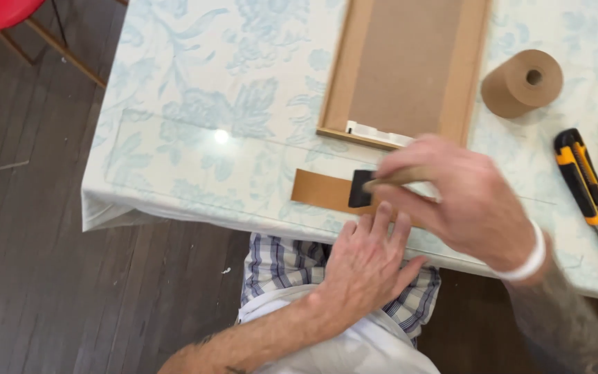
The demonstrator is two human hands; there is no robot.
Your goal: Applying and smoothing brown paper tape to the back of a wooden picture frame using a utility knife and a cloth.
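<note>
The table wears a pale cloth printed with blue flowers, under a clear glossy sheet that catches a light spot. On it, just below the wooden frame, whose backing is matt brown board, lies a strip of brown paper tape, smooth and slightly shiny. Right of the frame stands a roll of matt kraft paper tape. Further right lies a utility knife in orange-and-black plastic with a metal blade. The floor is dark wood, dull.
</note>
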